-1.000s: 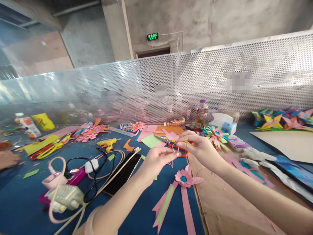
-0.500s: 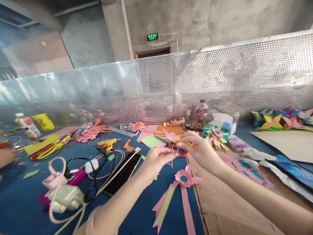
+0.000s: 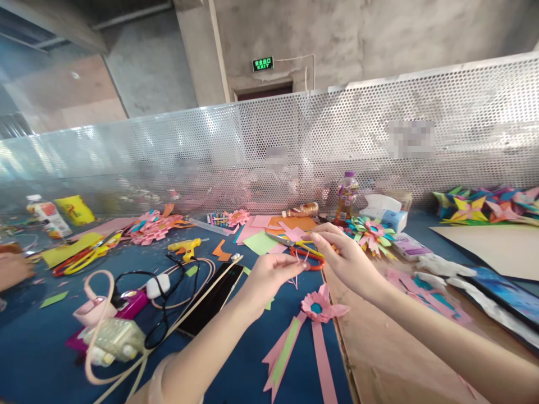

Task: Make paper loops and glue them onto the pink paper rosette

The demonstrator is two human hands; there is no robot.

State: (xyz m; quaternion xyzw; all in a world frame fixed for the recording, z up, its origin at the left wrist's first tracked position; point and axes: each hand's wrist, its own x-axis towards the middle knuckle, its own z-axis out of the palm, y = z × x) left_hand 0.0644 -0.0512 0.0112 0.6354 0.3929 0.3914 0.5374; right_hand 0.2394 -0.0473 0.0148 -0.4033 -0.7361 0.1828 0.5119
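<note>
My left hand is closed in a pinch on a thin pink paper strip, which curls up beyond the fingertips. Close above it is my right hand, thumb and forefinger drawn together; whether anything is between them cannot be made out. Scissors with orange and yellow handles lie right behind both hands, partly covered. Nearer to me, a pink paper flower with a blue centre and pink and green ribbon tails rests on the blue table covering.
To the left lie a black phone, cables, a yellow glue gun and a magenta power strip. Coloured paper sheets, a drink bottle and a tissue pack stand behind. Another person's hand is at far left.
My right hand's fingertips have lifted slightly up and away from the pink strip and my left fingers. The left hand has barely moved and still pinches the strip.
</note>
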